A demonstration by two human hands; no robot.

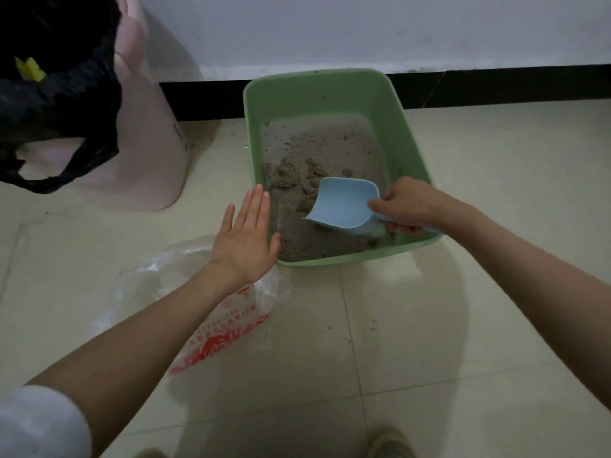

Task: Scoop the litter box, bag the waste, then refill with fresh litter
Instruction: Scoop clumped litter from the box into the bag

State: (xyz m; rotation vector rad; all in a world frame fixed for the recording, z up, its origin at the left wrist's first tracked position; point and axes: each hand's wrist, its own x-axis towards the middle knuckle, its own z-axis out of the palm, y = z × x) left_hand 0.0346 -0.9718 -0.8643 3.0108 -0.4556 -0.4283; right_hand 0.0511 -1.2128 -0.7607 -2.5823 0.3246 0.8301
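The right hand (pixel 408 206) curls its fingers round the handle of a pale blue scoop (pixel 344 206), whose open mouth points away from the knuckles, down into clumped grey litter (pixel 314 153). The left hand (pixel 246 239) is flat, fingers straight and pressed together, over the near left rim of the green litter box (pixel 406 127). Under that wrist lies a clear plastic bag with red print (pixel 218 335). Far beyond the left fingertips stands a pink bin (pixel 142 160) lined with a black bag (pixel 59 77).
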